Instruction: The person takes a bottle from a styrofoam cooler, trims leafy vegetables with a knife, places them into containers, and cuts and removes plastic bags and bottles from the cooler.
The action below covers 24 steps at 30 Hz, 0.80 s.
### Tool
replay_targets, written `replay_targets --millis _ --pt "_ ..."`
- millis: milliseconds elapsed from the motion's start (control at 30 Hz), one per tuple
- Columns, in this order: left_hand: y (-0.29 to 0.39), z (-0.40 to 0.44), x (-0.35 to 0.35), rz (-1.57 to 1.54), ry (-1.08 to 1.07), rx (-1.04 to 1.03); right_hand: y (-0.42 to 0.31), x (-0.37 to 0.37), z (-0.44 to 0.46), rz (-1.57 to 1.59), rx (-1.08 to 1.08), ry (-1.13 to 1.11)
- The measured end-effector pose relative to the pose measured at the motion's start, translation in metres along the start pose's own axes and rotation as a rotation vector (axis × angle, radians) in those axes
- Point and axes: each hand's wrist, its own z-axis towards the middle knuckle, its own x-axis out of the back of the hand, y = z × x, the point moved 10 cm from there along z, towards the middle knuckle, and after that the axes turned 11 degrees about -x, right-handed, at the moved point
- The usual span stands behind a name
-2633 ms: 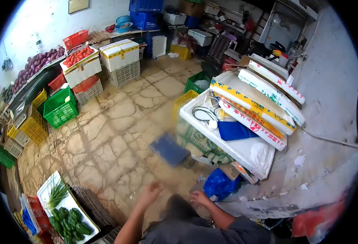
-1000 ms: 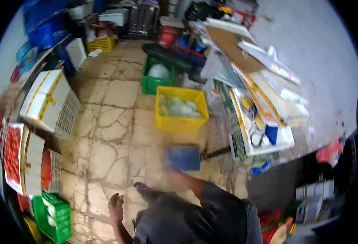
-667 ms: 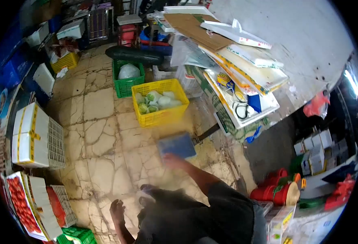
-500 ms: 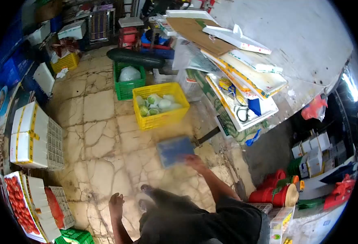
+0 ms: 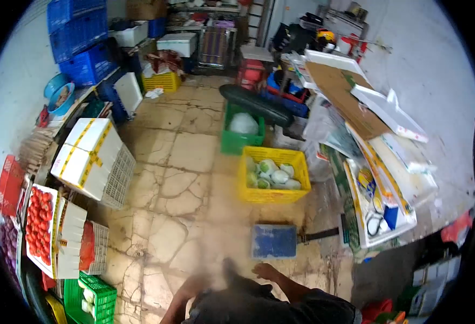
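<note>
My left hand (image 5: 197,283) hangs low in front of my body, above the tiled floor; motion blur hides its fingers. To its right, my right hand (image 5: 268,271) is held out with loosely bent fingers apart and nothing visible in them. Nearest to it is a flat blue platform (image 5: 274,241), which resembles a floor scale, with a dark bar (image 5: 321,235) running right from it. The hand is just below the platform's near edge in view. Beyond stands a yellow crate (image 5: 275,195) of wrapped pale green vegetables (image 5: 270,171).
A green crate (image 5: 236,141) holds a bag, with a long dark green gourd-like thing (image 5: 256,105) across its back. Left are white foam boxes (image 5: 83,156) and a tray of tomatoes (image 5: 39,224). Foam lids and cardboard (image 5: 345,100) lie piled on the right-hand table.
My view has swung left and up, so the room sits further right and lower. My right hand has drawn back from over the blue platform toward my body.
</note>
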Motion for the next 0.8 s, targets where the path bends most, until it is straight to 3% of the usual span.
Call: replay_targets --millis 33,133,167,200,267,333,400,433,567,633,667,733,800 --pt "0.009 0.007 0.0 -0.447 -0.041 0.159 -0.004 0.006 0.017 -0.058 0.081 -0.01" --pt "0.031 0.008 -0.014 -0.508 -0.213 0.327 -0.012 0.042 0.067 -0.08 0.235 -0.01" --pt "0.044 0.013 -0.003 -0.496 -0.048 0.275 0.001 0.059 0.095 0.059 0.177 0.0" --pt "0.039 0.006 -0.005 -0.448 -0.015 0.281 0.008 0.077 0.116 0.198 0.116 0.014" --pt "0.028 -0.009 -0.011 -0.353 0.042 0.29 -0.014 0.114 0.135 0.12 0.207 0.165" --pt "0.036 -0.002 -0.012 -0.274 -0.2 0.422 -0.043 0.133 0.132 0.07 0.256 0.259" --pt "0.038 -0.007 -0.011 -0.261 -0.241 0.422 -0.072 0.146 0.116 0.047 0.266 0.298" --pt "0.036 -0.014 -0.009 -0.288 -0.158 0.357 -0.072 0.144 0.11 0.231 0.178 0.276" --pt "0.038 -0.053 0.005 -0.497 0.319 0.294 -0.059 0.121 0.104 0.083 -0.026 0.202" --pt "0.068 -0.061 0.029 -0.462 0.249 0.498 -0.044 0.102 0.091 0.055 -0.024 0.222" --pt "0.075 -0.07 0.036 -0.446 0.215 0.602 -0.018 0.084 0.106 0.147 -0.009 0.083" --pt "0.073 -0.099 0.028 -0.57 0.373 0.58 0.026 0.062 0.147 0.318 0.007 -0.205" --pt "0.07 -0.137 0.01 -0.646 0.467 0.612 0.012 0.041 0.119 0.078 -0.058 -0.091"
